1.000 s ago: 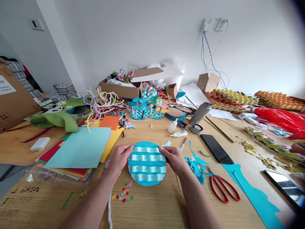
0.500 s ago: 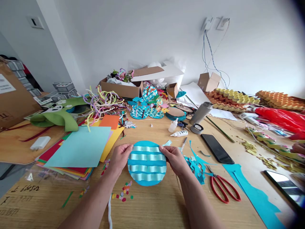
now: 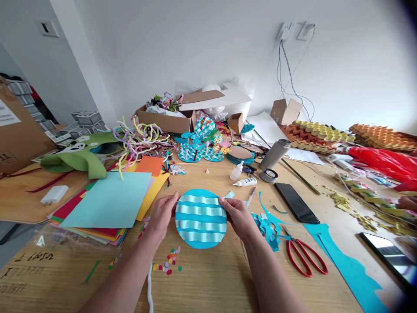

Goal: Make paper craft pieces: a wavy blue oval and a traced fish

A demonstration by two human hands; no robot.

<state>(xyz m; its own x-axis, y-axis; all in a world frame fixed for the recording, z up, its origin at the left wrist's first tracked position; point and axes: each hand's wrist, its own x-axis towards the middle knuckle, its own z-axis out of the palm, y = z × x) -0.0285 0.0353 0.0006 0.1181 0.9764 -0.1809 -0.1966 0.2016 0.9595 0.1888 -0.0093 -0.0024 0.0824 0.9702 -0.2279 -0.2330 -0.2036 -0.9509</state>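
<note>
Between my two hands is a round blue paper disc with several wavy pale-blue paper strips across it. My left hand pinches its left edge, the thumb near the rim and the other fingers partly hidden. At the upper right edge, my right hand grips the disc with thumb on the front and fingers behind. The disc is held up over the table, its decorated face toward me. Small coloured paper dots lie below it on the table.
To the right lie red-handled scissors, blue paper scraps and a black phone. Glue bottles stand and lie behind the disc. Coloured paper sheets are stacked at left. Another person's hand shows at the right edge.
The disc has tipped slightly and its lower edge has risen a little. My left thumb has shifted from the disc's front toward its left rim.
</note>
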